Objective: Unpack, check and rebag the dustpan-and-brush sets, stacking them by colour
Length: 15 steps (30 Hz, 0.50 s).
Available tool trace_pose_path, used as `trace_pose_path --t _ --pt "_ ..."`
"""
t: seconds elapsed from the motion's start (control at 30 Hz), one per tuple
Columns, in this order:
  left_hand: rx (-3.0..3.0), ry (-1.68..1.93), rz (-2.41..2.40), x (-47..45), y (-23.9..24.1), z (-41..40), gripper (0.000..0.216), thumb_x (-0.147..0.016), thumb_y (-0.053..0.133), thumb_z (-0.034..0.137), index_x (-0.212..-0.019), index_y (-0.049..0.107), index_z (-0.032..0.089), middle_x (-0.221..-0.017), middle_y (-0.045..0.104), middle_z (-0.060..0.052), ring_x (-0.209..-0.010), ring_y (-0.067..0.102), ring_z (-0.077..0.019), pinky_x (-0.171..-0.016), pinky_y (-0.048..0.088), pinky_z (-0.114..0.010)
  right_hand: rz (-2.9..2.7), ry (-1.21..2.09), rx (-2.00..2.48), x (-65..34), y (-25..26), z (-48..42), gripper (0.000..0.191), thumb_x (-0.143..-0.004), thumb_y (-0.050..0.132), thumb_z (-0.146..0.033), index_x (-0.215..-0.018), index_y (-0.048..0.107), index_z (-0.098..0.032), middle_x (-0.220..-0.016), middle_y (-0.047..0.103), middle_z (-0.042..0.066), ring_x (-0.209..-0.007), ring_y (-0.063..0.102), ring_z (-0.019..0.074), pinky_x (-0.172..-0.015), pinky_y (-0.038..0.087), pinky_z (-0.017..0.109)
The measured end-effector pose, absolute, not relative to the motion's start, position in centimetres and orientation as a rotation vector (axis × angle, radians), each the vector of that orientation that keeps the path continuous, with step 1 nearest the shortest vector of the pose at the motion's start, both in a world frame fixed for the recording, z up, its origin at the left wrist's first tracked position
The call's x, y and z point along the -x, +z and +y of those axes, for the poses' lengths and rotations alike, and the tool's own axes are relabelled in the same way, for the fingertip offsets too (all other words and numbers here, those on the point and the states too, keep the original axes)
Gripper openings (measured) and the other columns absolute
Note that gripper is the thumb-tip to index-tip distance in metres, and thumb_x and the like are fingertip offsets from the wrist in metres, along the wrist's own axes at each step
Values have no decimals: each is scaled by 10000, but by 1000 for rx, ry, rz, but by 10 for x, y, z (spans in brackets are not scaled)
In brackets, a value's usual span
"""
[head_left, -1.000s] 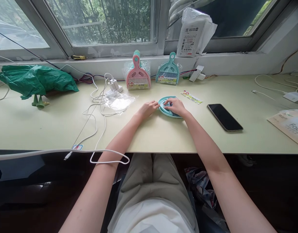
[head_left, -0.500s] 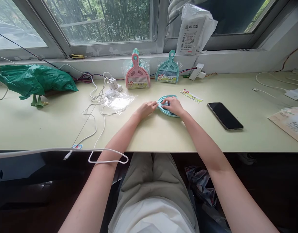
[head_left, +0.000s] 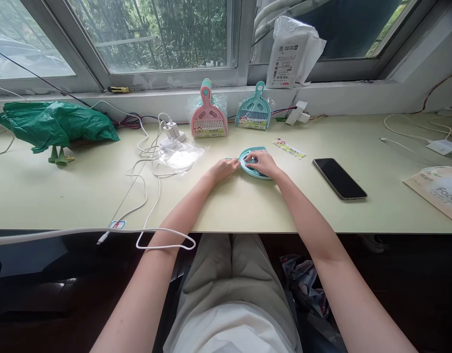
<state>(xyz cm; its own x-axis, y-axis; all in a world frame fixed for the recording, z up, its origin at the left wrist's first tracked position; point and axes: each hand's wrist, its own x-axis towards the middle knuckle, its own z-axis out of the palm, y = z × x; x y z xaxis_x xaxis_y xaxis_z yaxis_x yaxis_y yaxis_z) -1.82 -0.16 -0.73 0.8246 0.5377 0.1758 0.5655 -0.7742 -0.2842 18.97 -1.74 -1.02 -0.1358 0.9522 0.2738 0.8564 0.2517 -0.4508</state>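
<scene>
A teal mini dustpan with its brush [head_left: 258,172] lies flat on the table in front of me, its handle pointing left. My left hand [head_left: 226,168] is closed around the handle end, which it mostly hides. With bent fingers, my right hand [head_left: 263,162] grips at the middle of the set, over the brush. The bristles are largely covered by that hand. Just beyond it lies a printed label strip [head_left: 289,148], and a crumpled clear plastic wrapper [head_left: 181,156] is off to the left.
Against the wall stand wrapped pink dustpan sets [head_left: 209,117] and a wrapped teal one [head_left: 254,110]. A phone [head_left: 339,178] lies to the right. White cables [head_left: 145,191] trail over the left side and across my left forearm. A green plastic bag [head_left: 57,125] sits far left.
The view has tilted up slightly, so the scene sits a little lower. Both hands keep their hold on the dustpan set, with hardly any finger movement visible.
</scene>
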Motion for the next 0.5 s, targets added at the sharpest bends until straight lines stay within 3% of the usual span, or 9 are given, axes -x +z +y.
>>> trace_pose_path --t 0.33,0.5 --pt "2769 -480 -743 28 -4 7 346 -915 346 52 -1098 623 149 -1113 635 -136 -1059 589 -244 -918 458 -365 -2057 260 1787 -182 13 -34 231 -780 646 -450 -873 702 -246 -1045 736 16 -1005 626 240 -911 375 380" --pt "2744 -767 -861 31 -8 11 325 -932 351 99 -1044 643 187 -1112 636 -110 -1137 558 -237 -1146 305 -446 -2078 226 1775 -175 18 -39 224 -784 626 -447 -864 684 -246 -1021 738 14 -973 642 235 -837 407 352"
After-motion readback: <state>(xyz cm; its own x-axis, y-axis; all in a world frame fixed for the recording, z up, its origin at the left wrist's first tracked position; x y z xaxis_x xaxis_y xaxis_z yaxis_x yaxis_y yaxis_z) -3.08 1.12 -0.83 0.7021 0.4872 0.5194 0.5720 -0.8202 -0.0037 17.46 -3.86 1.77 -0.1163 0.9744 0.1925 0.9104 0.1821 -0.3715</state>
